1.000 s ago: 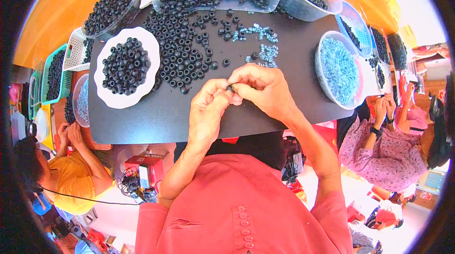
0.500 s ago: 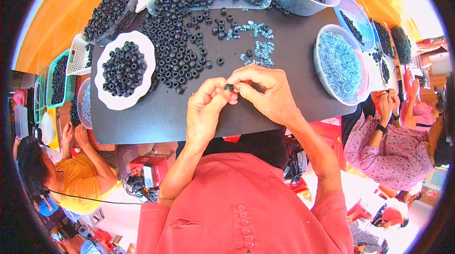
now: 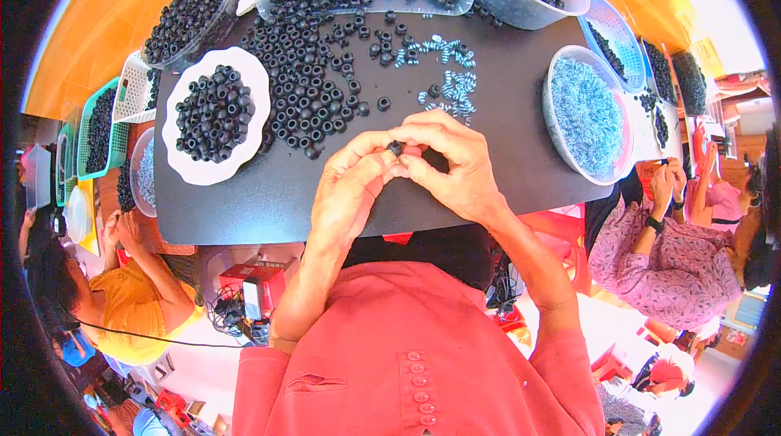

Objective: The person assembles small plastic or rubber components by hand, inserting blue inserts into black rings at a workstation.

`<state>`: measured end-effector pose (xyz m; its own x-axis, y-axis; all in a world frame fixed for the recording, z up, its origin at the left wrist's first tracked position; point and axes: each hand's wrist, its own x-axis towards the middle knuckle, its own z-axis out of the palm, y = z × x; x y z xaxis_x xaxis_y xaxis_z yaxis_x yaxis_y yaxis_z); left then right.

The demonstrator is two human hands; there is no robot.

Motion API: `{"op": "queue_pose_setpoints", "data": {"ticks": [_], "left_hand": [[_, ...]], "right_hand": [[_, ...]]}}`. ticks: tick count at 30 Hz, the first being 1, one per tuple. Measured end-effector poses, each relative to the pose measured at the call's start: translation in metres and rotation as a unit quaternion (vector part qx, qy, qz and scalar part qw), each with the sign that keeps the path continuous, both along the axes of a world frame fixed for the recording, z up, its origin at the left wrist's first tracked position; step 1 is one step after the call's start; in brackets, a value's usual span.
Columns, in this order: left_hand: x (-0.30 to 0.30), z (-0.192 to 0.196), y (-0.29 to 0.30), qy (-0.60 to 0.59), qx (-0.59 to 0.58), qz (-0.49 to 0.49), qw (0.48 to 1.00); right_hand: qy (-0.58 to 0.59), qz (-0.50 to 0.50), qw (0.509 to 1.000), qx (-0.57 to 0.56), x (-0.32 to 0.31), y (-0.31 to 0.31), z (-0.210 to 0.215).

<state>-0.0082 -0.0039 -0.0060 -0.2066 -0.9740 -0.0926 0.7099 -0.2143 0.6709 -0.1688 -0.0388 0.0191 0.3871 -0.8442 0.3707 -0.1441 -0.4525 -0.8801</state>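
Observation:
My left hand and my right hand meet over the table's near part, fingertips pinched together. Between them is a small black cap-like part, mostly covered by the fingers; whether something else sits in it I cannot tell. Beyond my hands, many loose black hollow round parts spread over the dark tabletop. Farther right on it lie small blue-and-white coil springs. A white scalloped plate to the left holds a heap of the same black parts.
At the far edge stands a clear bin of black parts, with a round tub beside it. A bowl of blue springs sits on the right, another clear tub at far left. People work at both sides, including one in yellow.
My fingers have closed further around the black part, and my right fingertips now press against it. My left wrist has shifted slightly left. The view has moved a little.

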Motion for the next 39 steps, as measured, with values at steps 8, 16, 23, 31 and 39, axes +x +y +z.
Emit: {"op": "queue_pose_setpoints", "data": {"ticks": [8,16,23,31,39], "left_hand": [[0.007,0.0,-0.002,0.001,0.025,-0.051,0.998],[0.005,0.002,-0.002,0.029,0.042,-0.028,0.998],[-0.004,0.003,0.002,0.01,0.007,0.019,1.0],[-0.002,-0.002,0.001,0.015,-0.024,0.017,0.999],[-0.003,-0.001,0.001,0.017,-0.012,0.023,1.0]], "right_hand": [[0.019,-0.061,0.994,-0.088,0.008,0.008,-0.012],[0.047,-0.101,0.968,-0.227,0.019,0.003,-0.015],[-0.016,-0.121,0.991,-0.061,0.014,0.004,-0.009],[0.119,-0.328,0.912,-0.217,-0.071,-0.116,0.084],[0.124,-0.239,0.928,-0.257,-0.04,-0.137,0.062]]}}
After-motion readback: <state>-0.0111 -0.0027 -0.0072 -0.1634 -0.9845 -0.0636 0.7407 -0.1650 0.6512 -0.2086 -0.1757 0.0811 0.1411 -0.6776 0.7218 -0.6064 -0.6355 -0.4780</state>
